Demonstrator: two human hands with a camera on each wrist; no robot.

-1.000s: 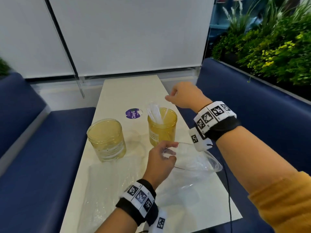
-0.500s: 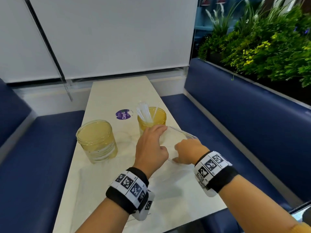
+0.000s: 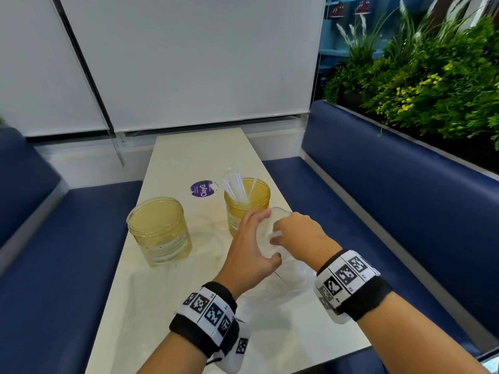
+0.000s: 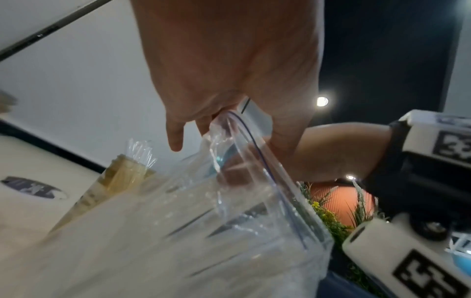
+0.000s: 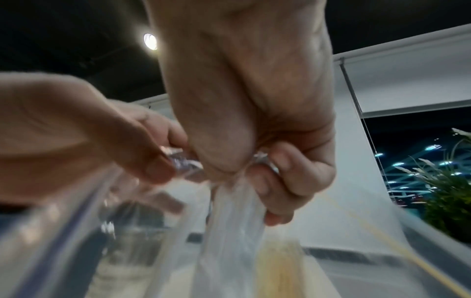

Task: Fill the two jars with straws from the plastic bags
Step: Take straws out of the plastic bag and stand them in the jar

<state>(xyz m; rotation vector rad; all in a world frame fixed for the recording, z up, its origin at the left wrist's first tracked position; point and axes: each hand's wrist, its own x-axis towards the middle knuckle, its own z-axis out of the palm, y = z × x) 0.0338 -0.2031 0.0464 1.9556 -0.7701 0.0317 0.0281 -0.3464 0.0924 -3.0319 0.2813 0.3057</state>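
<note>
My left hand (image 3: 249, 249) grips the bag (image 3: 290, 282) mouth, raised just before the right jar (image 3: 247, 205). My right hand (image 3: 298, 236) fingers (image 5: 285, 181) are curled, pinching straws (image 5: 229, 217) inside the bag. Left jar (image 3: 159, 230) stands apart on the worktop (image 3: 189, 157).

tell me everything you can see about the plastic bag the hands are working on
The plastic bag is clear, thin and crinkled, with a zip strip and a thin blue line along its open mouth. It lies on the pale table, just in front of the jar that holds straws. The left hand holds its mouth up and open, while the right hand grips a bunch of clear straws at the opening.
</note>
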